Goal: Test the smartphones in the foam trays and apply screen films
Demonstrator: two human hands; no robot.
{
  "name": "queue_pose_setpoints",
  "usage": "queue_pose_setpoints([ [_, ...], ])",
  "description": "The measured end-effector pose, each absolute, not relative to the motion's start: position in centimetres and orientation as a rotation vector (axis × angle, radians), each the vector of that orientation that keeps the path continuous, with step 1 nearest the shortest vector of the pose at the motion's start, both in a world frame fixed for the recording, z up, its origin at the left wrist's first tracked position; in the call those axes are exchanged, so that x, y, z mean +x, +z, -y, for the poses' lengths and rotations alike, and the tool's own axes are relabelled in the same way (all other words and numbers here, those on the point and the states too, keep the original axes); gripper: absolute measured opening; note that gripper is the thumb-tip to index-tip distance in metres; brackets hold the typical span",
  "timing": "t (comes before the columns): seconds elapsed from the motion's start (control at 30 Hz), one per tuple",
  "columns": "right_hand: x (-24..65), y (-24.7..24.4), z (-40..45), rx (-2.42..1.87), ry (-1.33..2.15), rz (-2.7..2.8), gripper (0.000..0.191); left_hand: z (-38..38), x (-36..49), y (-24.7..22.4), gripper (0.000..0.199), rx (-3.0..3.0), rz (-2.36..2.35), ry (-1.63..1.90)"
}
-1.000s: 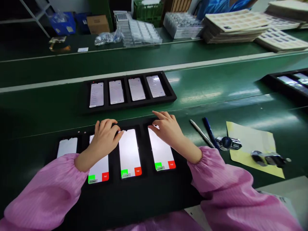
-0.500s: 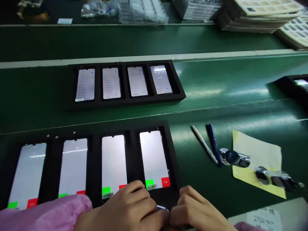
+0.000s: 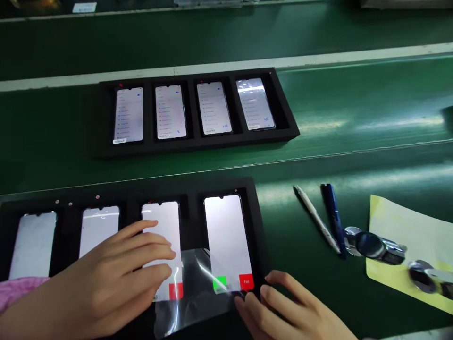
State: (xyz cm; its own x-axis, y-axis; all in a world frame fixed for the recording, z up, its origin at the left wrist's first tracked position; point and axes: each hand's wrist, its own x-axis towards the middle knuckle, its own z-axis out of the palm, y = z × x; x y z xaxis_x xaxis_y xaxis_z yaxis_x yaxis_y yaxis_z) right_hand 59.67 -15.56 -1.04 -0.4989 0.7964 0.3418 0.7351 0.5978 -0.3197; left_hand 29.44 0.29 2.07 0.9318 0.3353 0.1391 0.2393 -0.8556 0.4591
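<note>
A clear plastic film (image 3: 198, 297) stretches between my hands, over the lower part of the near black tray (image 3: 260, 245). My left hand (image 3: 120, 269) lies across the second and third phones from the left, its edge against the film's left side. Its outer fingers are extended; the thumb is hidden. At the film's right side, my right hand (image 3: 283, 307) pinches a corner between thumb and fingertips. Under the film's upper right part is a lit phone (image 3: 226, 236) with a green box and a red "Fail" box. Another white-screened phone (image 3: 161, 217) is partly covered by my left fingers.
Behind is a second black tray (image 3: 198, 144) of lit phones showing lists. To the right lie a white pen (image 3: 316, 219), a blue pen (image 3: 333, 215), a shiny metal-and-dark object (image 3: 375, 245) and a yellow-edged paper sheet (image 3: 406, 226). A pale strip (image 3: 226, 68) crosses the green surface.
My hands were close together at the tray's front edge, and have moved apart with the film spread between them. My left hand went left and up over the phones. The view has shifted downward.
</note>
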Motion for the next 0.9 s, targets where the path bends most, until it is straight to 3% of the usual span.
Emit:
queue_pose_setpoints([
  [0.3,59.6,0.1,13.7,-1.257,0.268,2.325,0.031,-2.5,28.5,0.8,0.042,2.771,-0.54,0.322],
  [0.43,59.6,-1.0,9.3,-1.248,0.344,2.183,0.017,-3.5,26.7,0.8,0.026,2.936,-0.975,0.214],
  [0.53,60.0,-2.1,5.4,-1.437,0.37,1.938,0.012,-3.9,26.1,1.1,0.038,2.908,-1.217,0.042],
  [0.7,59.9,-2.7,2.9,-1.741,0.182,1.842,0.014,-3.8,26.5,1.4,0.041,2.85,-1.227,0.049],
  [0.9,58.9,-2.4,3.7,-1.777,0.153,1.846,0.018,-4.4,26.3,2.1,0.043,2.778,-1.267,0.095],
])
